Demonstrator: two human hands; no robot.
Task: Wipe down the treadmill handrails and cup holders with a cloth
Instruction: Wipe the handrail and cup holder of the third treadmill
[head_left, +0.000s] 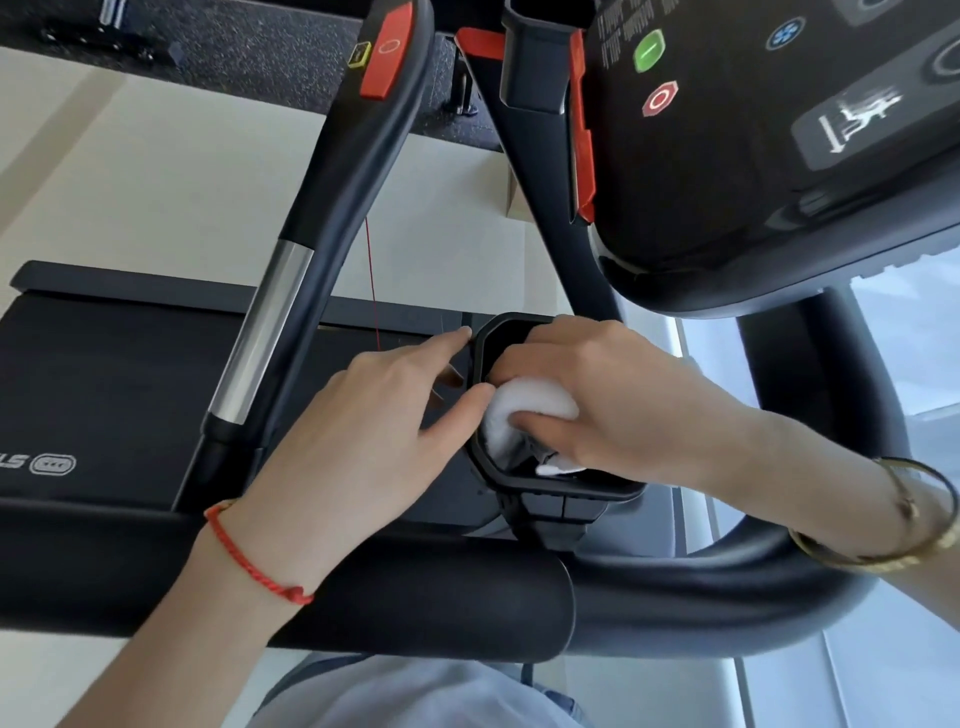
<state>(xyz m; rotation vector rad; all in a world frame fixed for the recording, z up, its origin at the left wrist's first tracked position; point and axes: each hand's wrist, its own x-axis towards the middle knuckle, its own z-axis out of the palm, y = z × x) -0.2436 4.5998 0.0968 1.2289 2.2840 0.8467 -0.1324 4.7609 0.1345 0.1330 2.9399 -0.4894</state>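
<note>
step in hand: wiping the cup holder (558, 480). the right hand (597, 395) grips a bunched white cloth (530, 405) and presses it inside the cup holder, against the wall nearest the left hand. the left hand (363, 415) lies with fingers straight, fingertips touching the cup holder's outer rim, grasping nothing. the silver-banded handrail (265, 332) stands beyond the cup holder, apart from the cloth. judged: the cup holder's interior appears partly covered; the next move calls for working the cloth round the remaining walls, then the handrail.
</note>
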